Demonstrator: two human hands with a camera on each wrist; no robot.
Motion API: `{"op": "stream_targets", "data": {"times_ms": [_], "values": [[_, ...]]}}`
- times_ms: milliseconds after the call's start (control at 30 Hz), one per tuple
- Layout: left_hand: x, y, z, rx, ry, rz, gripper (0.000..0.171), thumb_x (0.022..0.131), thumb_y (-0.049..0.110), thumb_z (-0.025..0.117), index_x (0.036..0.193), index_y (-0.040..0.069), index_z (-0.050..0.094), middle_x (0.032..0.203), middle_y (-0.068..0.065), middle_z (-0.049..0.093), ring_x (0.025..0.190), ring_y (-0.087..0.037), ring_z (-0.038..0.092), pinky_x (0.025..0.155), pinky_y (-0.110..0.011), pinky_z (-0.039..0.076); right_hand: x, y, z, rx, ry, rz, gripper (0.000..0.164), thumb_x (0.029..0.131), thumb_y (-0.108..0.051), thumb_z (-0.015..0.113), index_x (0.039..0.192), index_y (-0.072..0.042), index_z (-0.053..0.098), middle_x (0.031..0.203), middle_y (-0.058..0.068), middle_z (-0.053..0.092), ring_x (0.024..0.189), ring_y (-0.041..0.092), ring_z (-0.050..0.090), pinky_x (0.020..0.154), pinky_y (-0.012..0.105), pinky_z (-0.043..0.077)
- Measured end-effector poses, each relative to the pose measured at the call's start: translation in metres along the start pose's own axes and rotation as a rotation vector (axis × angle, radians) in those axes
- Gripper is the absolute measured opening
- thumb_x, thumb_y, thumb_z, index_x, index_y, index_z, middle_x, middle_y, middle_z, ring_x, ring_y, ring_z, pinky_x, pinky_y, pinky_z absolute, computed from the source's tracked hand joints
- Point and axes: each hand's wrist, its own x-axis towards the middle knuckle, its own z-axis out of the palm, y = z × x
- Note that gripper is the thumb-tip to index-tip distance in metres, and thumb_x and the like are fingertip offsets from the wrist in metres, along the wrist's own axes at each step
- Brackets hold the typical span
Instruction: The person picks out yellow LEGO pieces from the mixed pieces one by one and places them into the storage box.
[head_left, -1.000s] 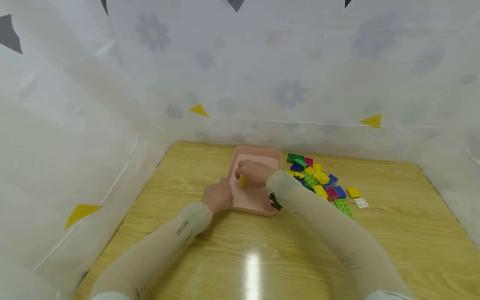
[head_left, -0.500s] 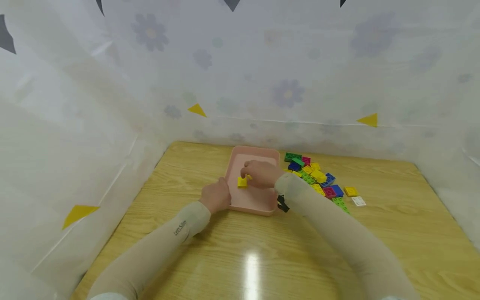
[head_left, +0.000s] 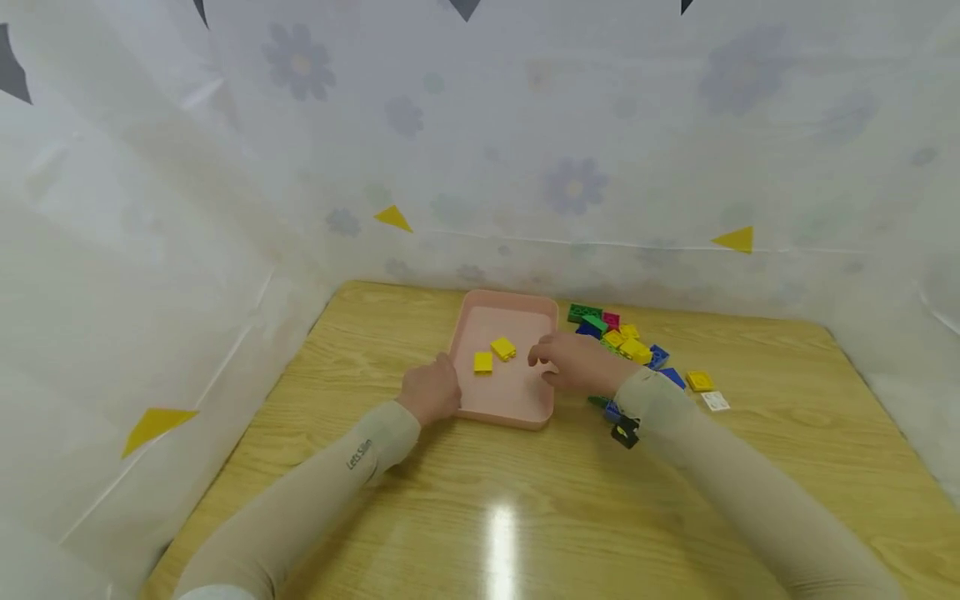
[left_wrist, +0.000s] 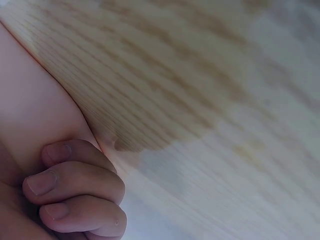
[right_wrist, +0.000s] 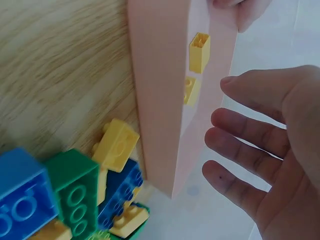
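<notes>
At the left, my left hand (head_left: 432, 390) is clamped on the near-side wall of the pink tray (head_left: 517, 402), fingers curled against its outside; that grip should be firm enough to stop sliding, without tipping the tray. Inside lie two yellow blocks, one toward the left (head_left: 483, 363) and the other (head_left: 503, 348) just beside it, slightly farther from me; I can't tell whether their corners touch. My right hand (head_left: 588, 364) is over the tray's right wall, its fingers apart, slightly bent and holding nothing; I'd lift them well over the rim so my palm doesn't catch it. Farther right is the heap of mixed blocks (head_left: 635, 350), partly hidden by that hand. Pinching one by its flat sides, from the top of the heap, would disturb its neighbours least. Beyond sit a lone yellow block (head_left: 700, 382) and a white piece (head_left: 716, 402), both easily grasped.
</notes>
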Motion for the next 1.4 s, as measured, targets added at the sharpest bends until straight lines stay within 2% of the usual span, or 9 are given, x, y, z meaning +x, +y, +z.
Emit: {"op": "stream_targets", "data": {"times_ms": [300, 600, 700, 800, 900, 1200, 1400], "values": [[-0.002, -0.002, -0.001, 0.012, 0.006, 0.002, 0.039, 0.096, 0.027, 0.061, 0.116, -0.005, 0.049, 0.071, -0.008, 0.057, 0.057, -0.018, 0.058, 0.052, -0.035, 0.051, -0.018, 0.015, 0.007, -0.016, 0.005, 0.051, 0.027, 0.094, -0.027, 0.072, 0.119, -0.016, 0.071, 0.117, 0.0, 0.071, 0.103, 0.018, 0.065, 0.093, 0.039, 0.054], [0.0, -0.003, -0.001, 0.018, 0.011, -0.001, 0.037, 0.097, 0.028, 0.059, 0.114, -0.004, 0.05, 0.071, -0.008, 0.058, 0.057, -0.018, 0.057, 0.053, -0.035, 0.051, -0.024, 0.026, 0.016, -0.053, -0.046, 0.115, 0.031, 0.089, -0.022, 0.077, 0.119, -0.011, 0.071, 0.12, 0.008, 0.07, 0.107, 0.026, 0.066, 0.097, 0.047, 0.053], [-0.002, -0.003, -0.002, 0.023, 0.009, 0.003, 0.038, 0.096, 0.028, 0.061, 0.114, -0.004, 0.05, 0.071, -0.007, 0.057, 0.056, -0.017, 0.057, 0.051, -0.034, 0.05, -0.021, 0.029, 0.022, -0.074, -0.058, 0.104, 0.03, 0.089, -0.019, 0.077, 0.117, -0.011, 0.071, 0.117, 0.009, 0.07, 0.099, 0.024, 0.066, 0.094, 0.046, 0.054], [-0.003, -0.002, -0.003, 0.022, 0.002, 0.003, 0.038, 0.097, 0.028, 0.06, 0.114, -0.004, 0.05, 0.07, -0.007, 0.056, 0.055, -0.017, 0.056, 0.051, -0.033, 0.049, -0.019, 0.03, 0.027, -0.102, -0.06, 0.086, 0.024, 0.089, -0.017, 0.076, 0.111, -0.01, 0.071, 0.108, 0.007, 0.068, 0.087, 0.02, 0.062, 0.086, 0.043, 0.056], [-0.003, -0.001, -0.003, 0.02, -0.006, 0.0, 0.037, 0.098, 0.027, 0.058, 0.115, -0.004, 0.05, 0.071, -0.007, 0.057, 0.056, -0.017, 0.056, 0.051, -0.033, 0.049, -0.017, 0.031, 0.031, -0.132, -0.05, 0.069, 0.018, 0.091, -0.016, 0.075, 0.107, -0.009, 0.071, 0.101, 0.006, 0.067, 0.082, 0.018, 0.062, 0.08, 0.039, 0.057], [0.0, 0.0, 0.001, 0.001, 0.001, -0.01, 0.035, 0.097, 0.027, 0.059, 0.113, -0.002, 0.049, 0.072, -0.008, 0.057, 0.057, -0.019, 0.056, 0.054, -0.035, 0.05, -0.018, 0.031, 0.037, -0.148, -0.034, 0.062, 0.015, 0.092, -0.011, 0.073, 0.106, -0.008, 0.073, 0.104, 0.006, 0.07, 0.092, 0.022, 0.068, 0.087, 0.041, 0.057], [-0.002, 0.001, 0.003, -0.002, 0.011, -0.008, 0.033, 0.097, 0.026, 0.059, 0.112, -0.002, 0.05, 0.071, -0.008, 0.057, 0.057, -0.019, 0.057, 0.053, -0.036, 0.05, -0.021, 0.029, 0.025, -0.114, -0.038, 0.101, 0.017, 0.093, -0.009, 0.07, 0.11, -0.008, 0.073, 0.109, 0.01, 0.071, 0.094, 0.025, 0.069, 0.087, 0.042, 0.057]]}}
